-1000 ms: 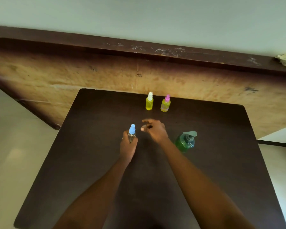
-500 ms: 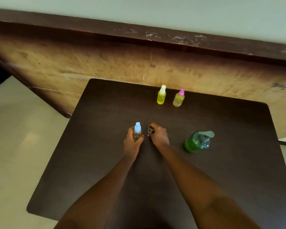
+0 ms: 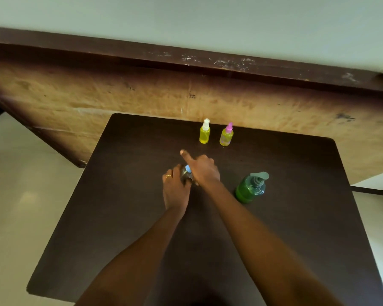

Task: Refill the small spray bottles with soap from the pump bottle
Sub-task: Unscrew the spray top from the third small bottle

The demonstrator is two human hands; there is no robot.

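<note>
Dark counter, wood panel behind. Left hand grips blue-capped spray bottle mid-counter; right hand pinches its cap, index finger out. Near, to right: green pump bottle. Risk: cap slips or bottle tips if left grip loosens while unscrewing.

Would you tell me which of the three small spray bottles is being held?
The blue-capped bottle, gripped by the left hand; the white-capped bottle and the pink-capped bottle stand untouched farther back.
</note>
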